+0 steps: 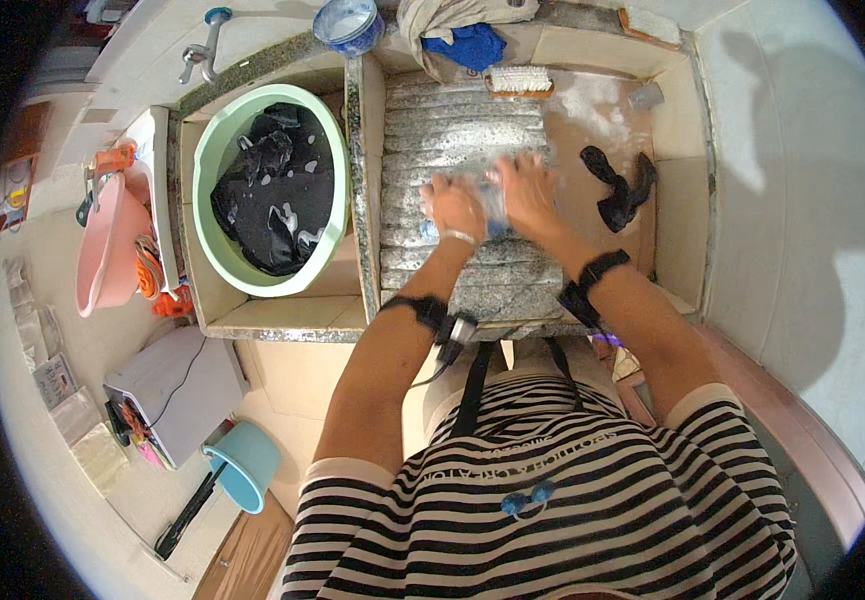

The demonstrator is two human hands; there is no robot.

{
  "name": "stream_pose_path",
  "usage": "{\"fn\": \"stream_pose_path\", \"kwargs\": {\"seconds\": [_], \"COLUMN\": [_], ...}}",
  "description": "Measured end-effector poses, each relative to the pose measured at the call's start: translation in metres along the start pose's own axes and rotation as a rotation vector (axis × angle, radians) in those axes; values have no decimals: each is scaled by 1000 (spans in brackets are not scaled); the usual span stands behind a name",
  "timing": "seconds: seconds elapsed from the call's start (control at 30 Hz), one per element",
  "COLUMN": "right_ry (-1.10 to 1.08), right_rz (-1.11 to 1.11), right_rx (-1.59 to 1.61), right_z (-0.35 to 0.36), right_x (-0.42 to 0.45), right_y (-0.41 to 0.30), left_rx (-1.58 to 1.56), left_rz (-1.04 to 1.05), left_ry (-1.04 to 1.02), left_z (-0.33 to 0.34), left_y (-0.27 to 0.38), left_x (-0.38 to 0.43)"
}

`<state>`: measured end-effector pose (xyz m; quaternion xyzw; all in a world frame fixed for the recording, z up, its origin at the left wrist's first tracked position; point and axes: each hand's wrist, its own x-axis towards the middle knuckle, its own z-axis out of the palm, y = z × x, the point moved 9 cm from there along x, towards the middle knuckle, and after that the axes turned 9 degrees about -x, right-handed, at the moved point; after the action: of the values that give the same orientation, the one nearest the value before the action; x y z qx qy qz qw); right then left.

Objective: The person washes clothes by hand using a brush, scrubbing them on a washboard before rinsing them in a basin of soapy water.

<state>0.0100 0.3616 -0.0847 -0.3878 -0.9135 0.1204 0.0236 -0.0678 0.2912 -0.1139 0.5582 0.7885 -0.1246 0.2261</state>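
Observation:
My left hand [455, 208] and my right hand [529, 195] work close together over the ribbed stone washboard [474, 279] of a laundry sink. Both are slightly blurred. Between them is a small wet cloth, white and blue [495, 206], gripped by its two sides; its shape is mostly hidden by my fingers. Suds coat the ridges above my hands. To the right, black garments that look like socks [615, 191] lie on the sink floor. A scrub brush [520, 82] with pale bristles rests at the washboard's top edge.
Left of the stone divider [361, 202], a pale green basin [201, 217] holds dark clothes in water. A faucet [211, 45] rises behind it. Along the back ledge sit a blue tub [348, 30], a beige cloth [470, 11], a blue cloth [471, 49] and another brush [651, 28].

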Motion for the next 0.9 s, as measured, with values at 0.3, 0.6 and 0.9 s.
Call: {"fn": "stream_pose_path", "kwargs": {"seconds": [0.3, 0.6, 0.9], "right_ry": [87, -52, -47], "right_rz": [-262, 66, -50], "right_rx": [140, 24, 86], "right_z": [-33, 27, 2], "right_x": [-113, 21, -18], "right_y": [-27, 18, -6], "left_rx": [-653, -698, -292], "left_rz": [-18, -200, -128], "left_ry": [634, 315, 348], "left_z": [-10, 9, 18], "left_y": [17, -42, -14], "left_x": [-128, 19, -8]}}
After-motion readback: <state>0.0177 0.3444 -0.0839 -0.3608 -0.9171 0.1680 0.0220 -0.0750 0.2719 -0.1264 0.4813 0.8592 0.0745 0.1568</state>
